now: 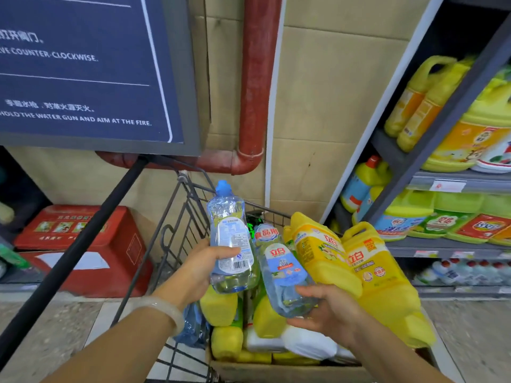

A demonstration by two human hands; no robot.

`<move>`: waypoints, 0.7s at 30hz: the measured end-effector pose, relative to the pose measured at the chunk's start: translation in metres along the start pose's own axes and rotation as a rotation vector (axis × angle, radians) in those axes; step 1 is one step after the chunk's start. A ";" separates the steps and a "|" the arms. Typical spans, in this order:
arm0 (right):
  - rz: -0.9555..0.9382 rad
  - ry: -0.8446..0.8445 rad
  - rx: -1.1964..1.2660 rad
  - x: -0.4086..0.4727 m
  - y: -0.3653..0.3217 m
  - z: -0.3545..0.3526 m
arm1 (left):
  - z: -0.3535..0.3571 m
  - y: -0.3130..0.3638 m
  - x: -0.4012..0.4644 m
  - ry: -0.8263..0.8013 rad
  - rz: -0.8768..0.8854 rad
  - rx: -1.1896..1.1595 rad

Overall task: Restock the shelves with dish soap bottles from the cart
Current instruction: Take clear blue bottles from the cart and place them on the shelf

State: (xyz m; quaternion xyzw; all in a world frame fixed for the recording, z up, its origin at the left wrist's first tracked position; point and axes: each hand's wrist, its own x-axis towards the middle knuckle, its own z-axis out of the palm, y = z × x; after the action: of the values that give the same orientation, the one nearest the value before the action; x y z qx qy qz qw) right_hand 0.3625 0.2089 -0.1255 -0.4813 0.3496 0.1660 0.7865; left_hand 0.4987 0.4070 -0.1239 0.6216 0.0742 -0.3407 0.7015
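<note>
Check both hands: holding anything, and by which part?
Left hand grips a clear bottle around its lower body. Right hand holds a second clear bottle at its base.

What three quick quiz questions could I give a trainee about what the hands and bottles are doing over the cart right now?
1. True or false: the left hand grips a clear bottle with a blue cap, held upright.
2. What does the right hand hold? A) a yellow jug B) a second clear bottle C) nothing
3. Fill in: the two yellow jugs lean in the cart, to the ____ of the clear bottles.

Key: 1 true; 2 B; 3 right
</note>
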 end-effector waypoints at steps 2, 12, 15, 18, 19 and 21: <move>-0.140 -0.076 0.129 -0.012 0.003 -0.014 | 0.015 0.001 0.000 -0.026 0.006 0.014; -0.580 -0.184 0.090 -0.114 -0.058 -0.135 | 0.195 0.018 -0.051 -0.294 0.209 0.172; -0.622 -0.060 -0.082 -0.163 -0.074 -0.190 | 0.263 0.013 -0.071 -0.387 0.253 0.195; -0.707 0.065 -0.208 -0.210 -0.088 -0.245 | 0.335 -0.003 -0.091 -0.491 0.285 0.200; -0.732 0.099 -0.223 -0.224 -0.090 -0.265 | 0.360 -0.009 -0.098 -0.527 0.289 0.203; -0.775 0.181 -0.201 -0.255 -0.093 -0.307 | 0.411 -0.021 -0.108 -0.594 0.277 0.212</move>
State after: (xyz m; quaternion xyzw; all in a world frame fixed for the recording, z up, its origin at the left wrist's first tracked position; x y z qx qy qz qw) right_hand 0.1194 -0.0842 0.0253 -0.6646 0.1923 -0.1521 0.7058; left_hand 0.2740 0.0698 0.0043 0.5688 -0.2541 -0.4142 0.6636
